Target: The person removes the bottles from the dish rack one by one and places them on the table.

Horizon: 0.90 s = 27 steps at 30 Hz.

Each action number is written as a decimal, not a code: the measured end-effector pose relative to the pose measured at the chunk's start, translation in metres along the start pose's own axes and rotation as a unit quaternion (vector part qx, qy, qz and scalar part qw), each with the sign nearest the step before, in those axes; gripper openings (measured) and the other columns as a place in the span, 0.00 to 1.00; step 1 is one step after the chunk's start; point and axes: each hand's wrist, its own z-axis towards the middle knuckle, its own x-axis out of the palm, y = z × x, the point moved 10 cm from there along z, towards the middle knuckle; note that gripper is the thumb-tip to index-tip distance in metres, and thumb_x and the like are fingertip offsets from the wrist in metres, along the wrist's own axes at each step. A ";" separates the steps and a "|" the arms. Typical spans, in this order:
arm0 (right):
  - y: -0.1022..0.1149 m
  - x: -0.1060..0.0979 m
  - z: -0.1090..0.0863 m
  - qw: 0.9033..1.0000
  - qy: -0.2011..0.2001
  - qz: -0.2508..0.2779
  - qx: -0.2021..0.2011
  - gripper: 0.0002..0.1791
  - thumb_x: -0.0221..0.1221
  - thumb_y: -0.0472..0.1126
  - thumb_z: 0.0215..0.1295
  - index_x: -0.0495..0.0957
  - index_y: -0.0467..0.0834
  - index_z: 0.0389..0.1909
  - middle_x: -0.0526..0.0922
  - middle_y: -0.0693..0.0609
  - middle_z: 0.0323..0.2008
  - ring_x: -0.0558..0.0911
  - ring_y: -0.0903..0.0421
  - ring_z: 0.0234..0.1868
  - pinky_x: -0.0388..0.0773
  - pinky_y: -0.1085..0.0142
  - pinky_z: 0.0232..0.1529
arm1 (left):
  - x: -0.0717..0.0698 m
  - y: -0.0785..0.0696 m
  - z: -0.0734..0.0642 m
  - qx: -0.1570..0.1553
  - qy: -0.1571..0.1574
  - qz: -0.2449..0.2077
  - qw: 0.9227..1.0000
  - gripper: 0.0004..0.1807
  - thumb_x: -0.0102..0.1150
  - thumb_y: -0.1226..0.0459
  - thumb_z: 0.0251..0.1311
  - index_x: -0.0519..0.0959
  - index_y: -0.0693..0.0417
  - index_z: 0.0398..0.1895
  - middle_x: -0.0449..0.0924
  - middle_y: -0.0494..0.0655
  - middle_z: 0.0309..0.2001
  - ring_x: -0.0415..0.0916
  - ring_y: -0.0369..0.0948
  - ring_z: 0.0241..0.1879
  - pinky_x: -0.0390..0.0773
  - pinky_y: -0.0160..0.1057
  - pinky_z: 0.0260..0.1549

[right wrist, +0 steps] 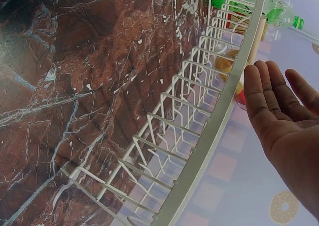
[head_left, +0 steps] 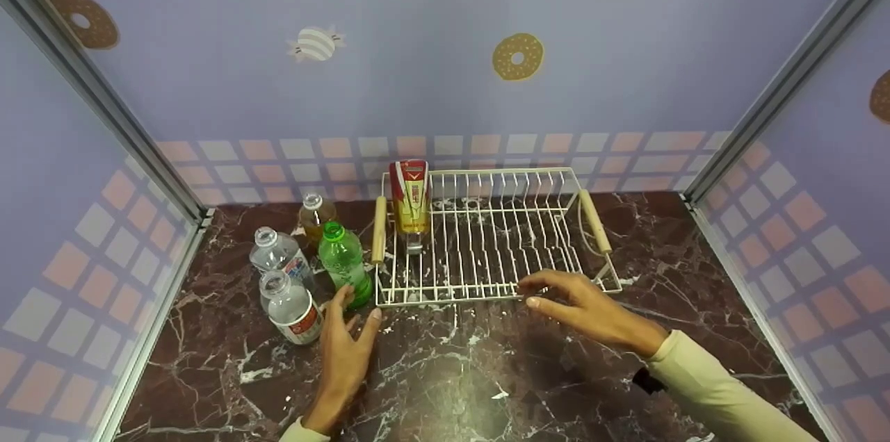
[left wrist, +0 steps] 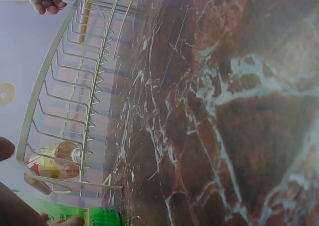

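My left hand (head_left: 344, 353) reaches toward a green plastic bottle (head_left: 344, 260), its fingertips at the bottle's lower side and its thumb spread apart. In the left wrist view, the fingers overlap the green bottle (left wrist: 102, 217). My right hand (head_left: 584, 306) hovers at the front rail of a white wire dish rack (head_left: 487, 292), fingers extended and holding nothing. The right wrist view shows that palm (right wrist: 294, 136) beside the rail. At the rack's left end, a bottle with a red and yellow label (head_left: 410, 195) stands neck down between the wires.
Left of the green bottle stand two clear bottles, one with a red label (head_left: 295, 310) and one behind it (head_left: 280, 258). Behind them is a bottle of amber liquid (head_left: 316, 219). Wooden handles (head_left: 594, 219) top the rack's ends. Patterned walls (head_left: 445, 94) enclose the marbled table (head_left: 452, 386).
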 end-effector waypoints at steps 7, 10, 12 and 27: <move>-0.003 0.000 0.001 1.000 0.002 0.006 0.002 0.18 0.58 0.42 0.85 0.81 0.40 0.68 0.88 0.47 0.63 0.86 0.43 0.61 0.86 0.48 0.64 | 0.010 -0.006 0.004 0.027 0.051 -0.002 0.998 0.39 0.70 0.62 0.75 0.65 0.67 0.81 0.70 0.65 0.78 0.69 0.62 0.77 0.78 0.62 0.71; -0.003 -0.001 0.000 1.000 0.000 0.001 -0.001 0.18 0.58 0.42 0.85 0.81 0.40 0.68 0.88 0.45 0.62 0.87 0.45 0.60 0.87 0.49 0.63 | 0.017 -0.006 0.006 0.023 0.084 -0.004 0.996 0.44 0.72 0.61 0.73 0.61 0.67 0.84 0.64 0.67 0.81 0.63 0.63 0.80 0.74 0.64 0.74; -0.004 0.000 0.000 1.000 0.000 0.005 0.004 0.18 0.59 0.42 0.85 0.81 0.40 0.68 0.88 0.43 0.63 0.87 0.45 0.60 0.87 0.52 0.62 | 0.021 -0.005 0.006 0.015 0.105 -0.001 0.994 0.48 0.73 0.60 0.72 0.57 0.67 0.85 0.60 0.69 0.83 0.61 0.65 0.81 0.72 0.65 0.75; -0.010 -0.002 -0.003 1.000 -0.004 0.000 0.019 0.19 0.58 0.44 0.85 0.82 0.41 0.68 0.87 0.47 0.64 0.86 0.46 0.62 0.86 0.50 0.63 | 0.040 -0.005 0.014 0.014 0.173 0.091 0.981 0.67 0.82 0.48 0.61 0.45 0.61 0.91 0.45 0.69 0.88 0.48 0.69 0.84 0.53 0.71 0.81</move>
